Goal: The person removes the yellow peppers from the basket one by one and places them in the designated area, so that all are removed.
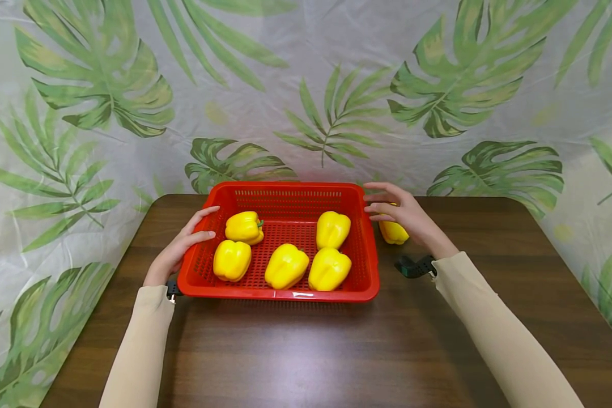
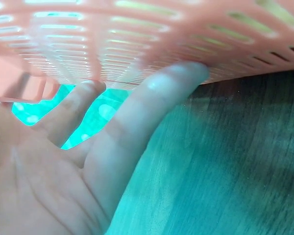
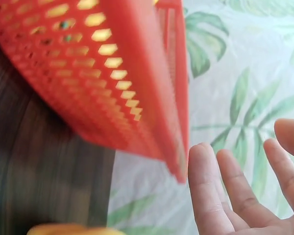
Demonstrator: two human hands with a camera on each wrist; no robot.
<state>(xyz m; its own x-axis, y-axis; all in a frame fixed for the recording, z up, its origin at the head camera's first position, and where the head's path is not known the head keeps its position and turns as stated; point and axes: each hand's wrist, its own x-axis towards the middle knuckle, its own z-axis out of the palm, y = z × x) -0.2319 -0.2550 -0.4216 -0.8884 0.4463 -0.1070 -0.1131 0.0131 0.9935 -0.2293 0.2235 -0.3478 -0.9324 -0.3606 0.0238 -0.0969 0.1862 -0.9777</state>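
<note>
A red plastic basket (image 1: pixel 296 294) with slotted walls stands on the table, holding several yellow bell peppers (image 1: pixel 287 266). At its left side is my left hand (image 1: pixel 183 241), fingers fairly straight. In the left wrist view, that hand's fingers (image 2: pixel 152 98) touch the basket's slotted wall. My right hand (image 1: pixel 403 212) is raised beside the right rim, its fingers extended and nothing held. The right wrist view shows these fingers (image 3: pixel 206 191) just off the basket's edge (image 3: pixel 171 127). Another yellow bell pepper (image 1: pixel 394 232) lies outside the basket, partly hidden beneath the right hand.
The brown wooden table (image 1: pixel 296 351) extends in front of the basket and to both sides. Behind it hangs a pale curtain (image 1: pixel 331 51) with green leaf prints. A black strap (image 1: pixel 415 266) is at the right wrist.
</note>
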